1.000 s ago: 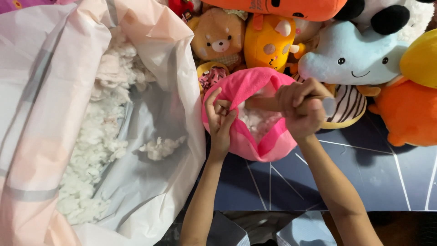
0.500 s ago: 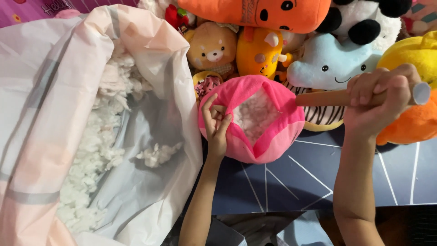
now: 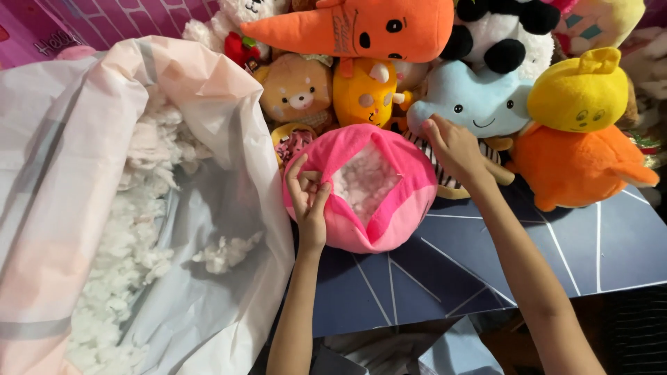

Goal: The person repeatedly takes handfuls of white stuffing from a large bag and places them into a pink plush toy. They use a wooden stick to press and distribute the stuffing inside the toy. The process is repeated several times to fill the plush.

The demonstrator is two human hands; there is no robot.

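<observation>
Head view: the left hand (image 3: 309, 198) pinches the near-left edge of the opening of a round pink plush shell (image 3: 361, 187), fingers closed on the fabric. White stuffing (image 3: 367, 182) shows through the slit. The right hand (image 3: 455, 149) is loosely open and holds nothing, resting at the shell's far-right side against a striped plush (image 3: 445, 182) and just below a light blue plush (image 3: 479, 104). The shell sits on a dark blue table (image 3: 486, 257), whose near half is open room. Right beside the shell on the left, a big plastic bag (image 3: 90, 208) of loose white filling crowds the table edge. Behind stand an orange carrot plush (image 3: 361, 28), a yellow plush (image 3: 580, 90) and an orange plush (image 3: 577, 167).
</observation>
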